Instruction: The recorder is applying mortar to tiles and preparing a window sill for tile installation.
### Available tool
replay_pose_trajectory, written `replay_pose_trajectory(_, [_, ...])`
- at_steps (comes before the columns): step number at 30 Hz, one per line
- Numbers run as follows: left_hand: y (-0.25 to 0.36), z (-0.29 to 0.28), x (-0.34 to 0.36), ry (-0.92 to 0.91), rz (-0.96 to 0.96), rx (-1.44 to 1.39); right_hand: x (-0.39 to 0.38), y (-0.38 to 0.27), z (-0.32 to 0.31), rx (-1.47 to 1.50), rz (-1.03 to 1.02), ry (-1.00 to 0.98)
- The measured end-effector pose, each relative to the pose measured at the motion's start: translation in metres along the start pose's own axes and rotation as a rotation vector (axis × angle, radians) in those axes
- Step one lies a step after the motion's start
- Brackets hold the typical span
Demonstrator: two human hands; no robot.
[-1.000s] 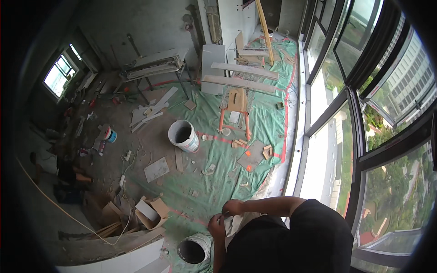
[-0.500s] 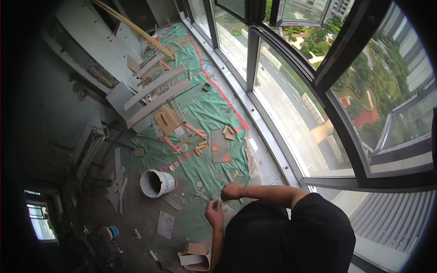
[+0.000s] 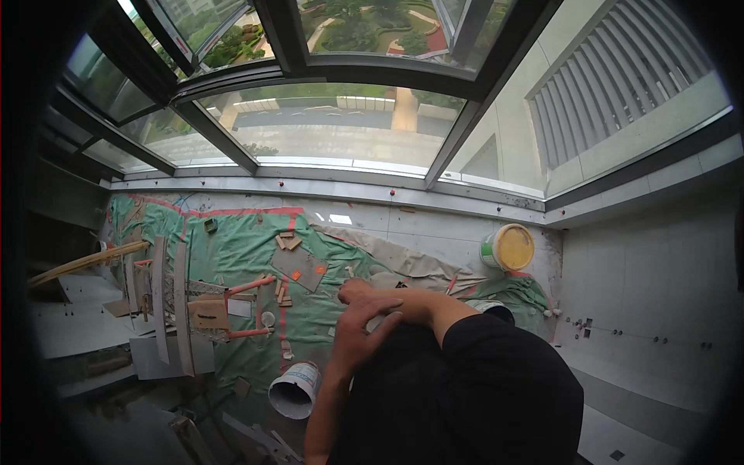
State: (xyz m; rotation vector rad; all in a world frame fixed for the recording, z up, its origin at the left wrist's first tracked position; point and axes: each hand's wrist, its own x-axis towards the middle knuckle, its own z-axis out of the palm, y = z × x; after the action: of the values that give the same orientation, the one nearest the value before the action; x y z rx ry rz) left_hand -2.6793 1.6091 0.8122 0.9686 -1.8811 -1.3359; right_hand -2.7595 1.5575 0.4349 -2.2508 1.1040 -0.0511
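My left hand (image 3: 360, 332) rests against my right forearm (image 3: 415, 304) just behind the wrist. Its fingers are stretched out and the thumb stands apart; I see nothing held in it. My right hand (image 3: 354, 291) reaches across in front of my body with its fingers curled closed. Whatever may be inside those fingers is hidden. Both hands are above a green floor sheet (image 3: 240, 267). Beyond the right hand, a grey board (image 3: 301, 269) with orange patches lies on the sheet.
Left of me stands a sawhorse with orange legs (image 3: 249, 285), planks (image 3: 180, 310) across it. A white bucket (image 3: 294, 390) is near my left arm. Small wooden blocks (image 3: 284, 293) lie close by. At right is a bucket with a yellow top (image 3: 513, 248). Windows (image 3: 333, 128) line the far side.
My view has swung to the right, bringing the yellow-topped bucket and the right wall into sight. My left hand has moved from beside the right hand onto the right forearm.
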Motion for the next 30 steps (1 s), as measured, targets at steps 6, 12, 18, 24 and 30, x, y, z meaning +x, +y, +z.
replay_pose_trajectory(6, [0.066, 0.037, 0.029, -0.331, 0.377, 0.205, -0.020, 0.025, -0.007, -0.051, 0.022, 0.177])
replay_pose_trajectory(12, [0.081, 0.047, 0.033, -0.466, 0.319, -0.296, -0.033, 0.039, -0.021, -0.007, 0.097, 0.226])
replay_pose_trajectory(18, [0.088, 0.047, 0.054, -0.425, 0.139, -0.518, -0.005, 0.024, -0.034, -0.114, -0.144, 0.099])
replay_pose_trajectory(24, [0.085, 0.022, 0.078, -0.240, 0.224, -0.613, 0.054, 0.032, -0.040, -0.215, -0.354, -0.199])
replay_pose_trajectory(30, [0.050, 0.015, 0.113, -0.127, 0.116, -0.214, 0.073, 0.064, -0.042, -0.292, -0.442, -0.181])
